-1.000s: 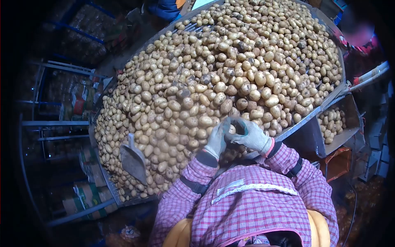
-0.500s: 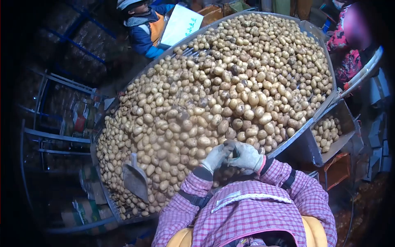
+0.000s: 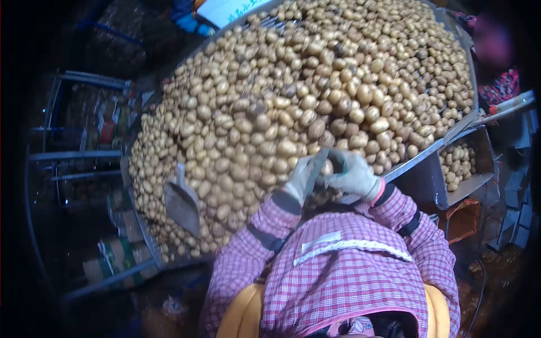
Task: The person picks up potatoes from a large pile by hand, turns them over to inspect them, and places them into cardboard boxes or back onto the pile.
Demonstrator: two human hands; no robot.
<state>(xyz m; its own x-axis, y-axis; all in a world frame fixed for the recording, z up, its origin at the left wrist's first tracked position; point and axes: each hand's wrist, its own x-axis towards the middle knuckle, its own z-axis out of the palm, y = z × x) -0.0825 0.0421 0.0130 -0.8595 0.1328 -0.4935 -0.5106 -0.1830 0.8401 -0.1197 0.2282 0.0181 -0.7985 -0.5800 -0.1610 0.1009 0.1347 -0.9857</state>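
Note:
Both hands wear pale gloves with darker fingers and are close together over the near edge of a large heap of potatoes (image 3: 248,121). My left hand (image 3: 305,176) is bent inward, its fingers near those of the other hand; blur hides whether it holds anything. My right hand (image 3: 356,174) curls with thumb and fingers forming a ring, and its fingertips reach toward the left hand. A small potato seems to show between the hands, but which hand touches it is unclear. A grey scoop (image 3: 182,206) lies on the potatoes to the left.
The metal table rim (image 3: 414,163) runs along the right side. Beyond it are a box of potatoes (image 3: 457,167) and an orange-edged crate (image 3: 463,221). A co-worker's blue sleeve (image 3: 189,21) is beside a white box (image 3: 228,10) at the top. Another person (image 3: 496,48) is at the upper right.
The view has shifted, so the table and heap appear higher and the co-worker at the top is mostly out of frame. My hands are slightly farther apart, and the right fingers look more spread.

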